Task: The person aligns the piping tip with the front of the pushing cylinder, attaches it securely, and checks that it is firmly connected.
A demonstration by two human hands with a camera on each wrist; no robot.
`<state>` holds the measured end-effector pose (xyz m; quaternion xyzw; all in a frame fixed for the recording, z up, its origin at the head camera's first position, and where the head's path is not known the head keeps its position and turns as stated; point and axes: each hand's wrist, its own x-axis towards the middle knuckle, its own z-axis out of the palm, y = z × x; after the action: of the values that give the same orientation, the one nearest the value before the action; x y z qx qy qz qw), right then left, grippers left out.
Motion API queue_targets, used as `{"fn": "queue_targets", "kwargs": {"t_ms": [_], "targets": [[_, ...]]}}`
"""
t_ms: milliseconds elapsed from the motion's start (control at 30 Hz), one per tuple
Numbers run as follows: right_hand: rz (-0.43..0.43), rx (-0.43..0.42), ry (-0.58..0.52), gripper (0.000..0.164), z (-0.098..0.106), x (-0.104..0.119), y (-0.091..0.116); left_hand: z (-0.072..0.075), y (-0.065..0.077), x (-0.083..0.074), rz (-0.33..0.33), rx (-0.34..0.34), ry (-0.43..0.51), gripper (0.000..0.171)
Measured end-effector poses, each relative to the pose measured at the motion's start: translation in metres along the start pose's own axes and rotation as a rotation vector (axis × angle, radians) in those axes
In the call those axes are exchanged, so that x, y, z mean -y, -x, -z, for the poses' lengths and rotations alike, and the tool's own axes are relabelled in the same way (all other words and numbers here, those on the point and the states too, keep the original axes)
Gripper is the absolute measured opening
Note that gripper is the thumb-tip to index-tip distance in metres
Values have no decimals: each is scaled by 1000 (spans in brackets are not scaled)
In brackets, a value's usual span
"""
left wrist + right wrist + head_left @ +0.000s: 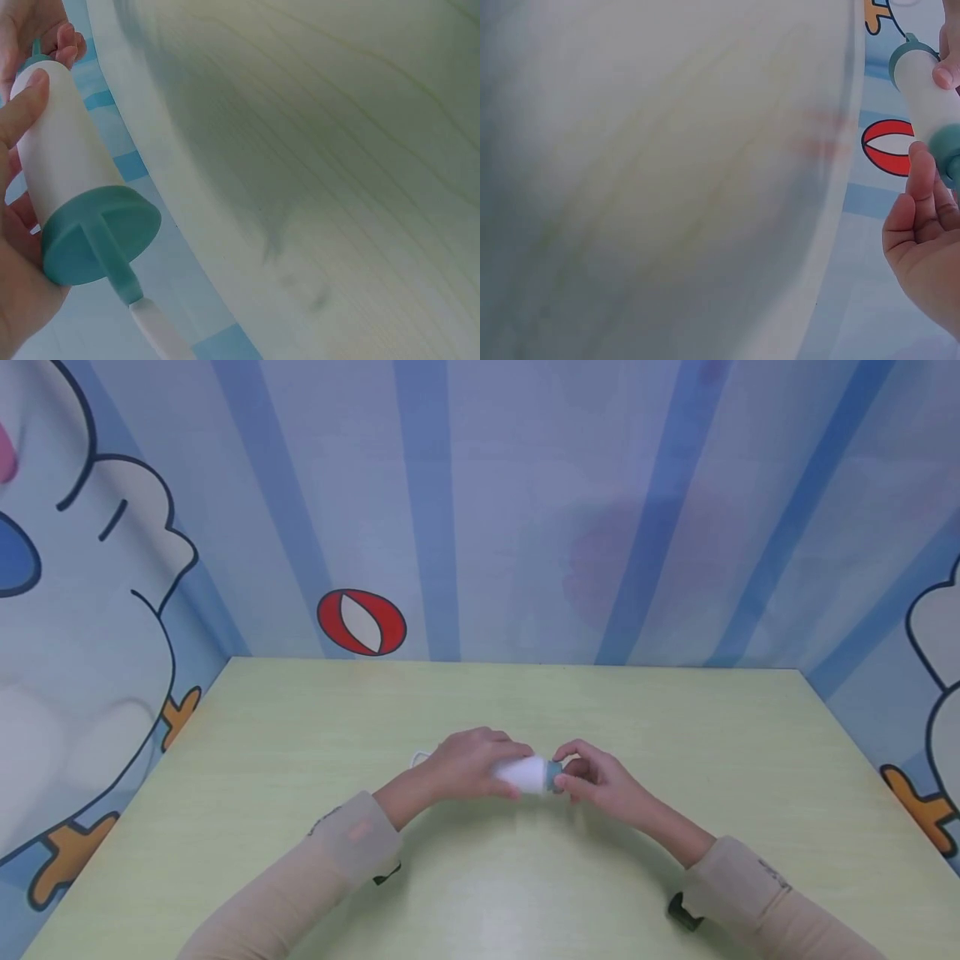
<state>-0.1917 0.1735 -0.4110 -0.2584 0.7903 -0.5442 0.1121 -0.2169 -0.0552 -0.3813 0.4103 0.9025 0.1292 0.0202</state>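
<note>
A white tube [522,774] with teal end pieces is held level over the table. My left hand [471,766] grips its barrel, thumb along the side. At the tube's right end, my right hand [600,783] pinches the small teal cap [553,777] between thumb and fingertips. The left wrist view shows the wide teal end piece [101,234], which has a raised bar and a white rod [159,328] coming out of it. In the right wrist view the rounded teal cap [946,146] lies right at my fingertips.
The pale yellow-green table [495,877] spreads beneath both hands. Behind it rises a blue striped wall [517,527] with a printed red-and-white ball [362,622]. Cartoon figures cover the side panels. Black straps [684,912] hang below the sleeves.
</note>
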Motion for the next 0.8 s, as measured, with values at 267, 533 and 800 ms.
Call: {"fn": "queue_targets", "kwargs": {"t_ms": [267, 533, 800], "targets": [[11, -18, 70, 31, 0, 1, 0, 0, 0, 0, 5, -16, -10, 51], [-70, -26, 11, 27, 3, -1, -2, 1, 2, -4, -4, -39, -47, 52], [-99, 6, 9, 30, 6, 0, -1, 1, 2, -5, -6, -55, -46, 52]]}}
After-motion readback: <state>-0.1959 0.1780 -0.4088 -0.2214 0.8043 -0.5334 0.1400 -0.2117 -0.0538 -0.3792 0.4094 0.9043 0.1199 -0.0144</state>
